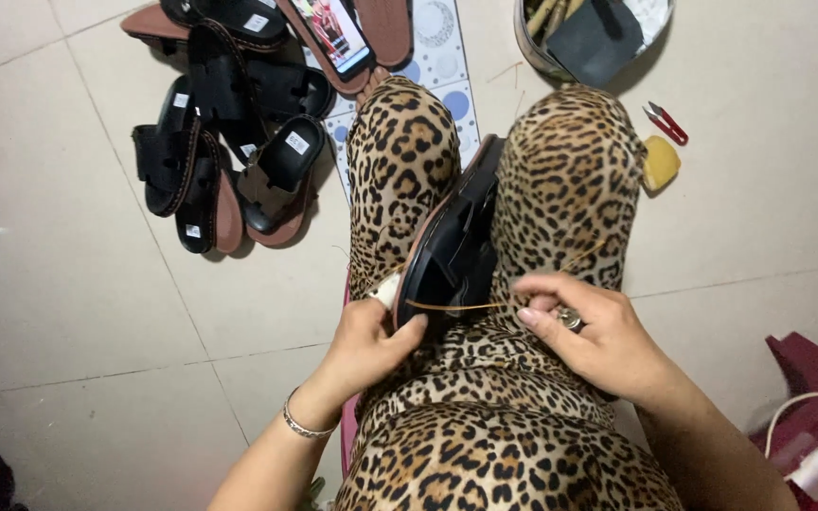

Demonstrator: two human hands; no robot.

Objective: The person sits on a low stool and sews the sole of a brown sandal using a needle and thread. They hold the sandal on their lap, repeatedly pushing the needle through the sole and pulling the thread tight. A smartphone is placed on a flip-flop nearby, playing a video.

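The black sandal [452, 248] stood on edge, wedged between the knees of the person's leopard-print trousers [485, 445]. Its upper was black with wide straps and openings between them; a brown sole edge ran along the left side, following the curved outline from toe to heel.

The left hand [366, 341] was clasped around the near end of the sandal, thumb lying across the black upper, fingers wrapped behind the sole. A silver bracelet [303, 424] sat on that wrist. A small white piece showed just above the left fingers; its kind could not be determined.

The right hand [589, 331] was pinched shut on a tan thread [456, 306], which ran taut and nearly level from the fingertips to the sandal's edge. A ring was visible on one finger.

On the tiled floor [78, 284], upper left, lay a pile of finished sandals [224, 161], black with brown soles. A phone [333, 33] rested near the top. Red thread snips [665, 121] and a yellow lump [660, 163] lay beside the right knee, near a round tin [591, 38]
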